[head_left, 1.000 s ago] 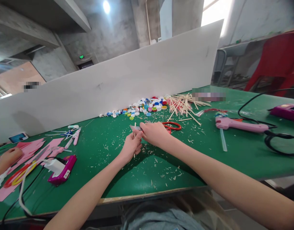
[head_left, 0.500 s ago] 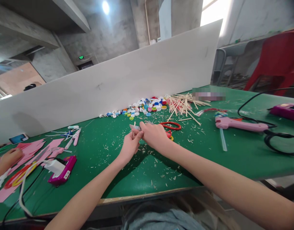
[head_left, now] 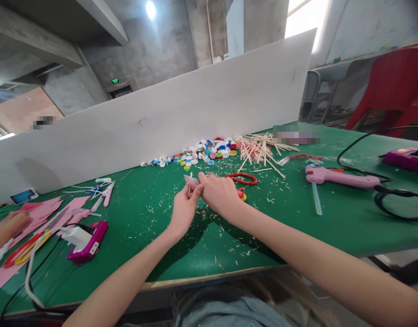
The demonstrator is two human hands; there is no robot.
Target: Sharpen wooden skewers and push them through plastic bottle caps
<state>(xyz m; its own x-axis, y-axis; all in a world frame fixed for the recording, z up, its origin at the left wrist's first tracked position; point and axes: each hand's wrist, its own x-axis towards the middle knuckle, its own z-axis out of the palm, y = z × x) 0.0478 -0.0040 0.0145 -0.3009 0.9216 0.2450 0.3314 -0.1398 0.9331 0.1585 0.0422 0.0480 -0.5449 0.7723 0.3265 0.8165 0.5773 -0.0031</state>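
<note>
Near the middle of the frame, a thin wooden stick [head_left: 189,180] is gripped upright by the closed fingers of the left hand [head_left: 184,211], above the green table [head_left: 154,256]. A small silvery piece [head_left: 192,180], too small to be identified, is held just beside the stick with its pointed end directed left, and the closed fingers of the right hand [head_left: 219,195] are pressed against it. The two hands are touching. Wood shavings [head_left: 168,195] are strewn across the tabletop around both hands. Just beyond the right hand, red-handled scissors [head_left: 244,179] are laid flat. Farther back, multicoloured plastic bottle caps [head_left: 204,153] are heaped against a white partition board [head_left: 161,116], and a loose pile of wooden sticks [head_left: 259,147] is spread beside them. At the right, a pink hot glue gun [head_left: 340,178] is laid above a clear glue stick [head_left: 317,199]. At the lower left, a magenta plastic device [head_left: 88,242] is placed near pink paper cutouts [head_left: 36,215], and a co-worker's hand [head_left: 11,225] is seen at the frame's edge.
</note>
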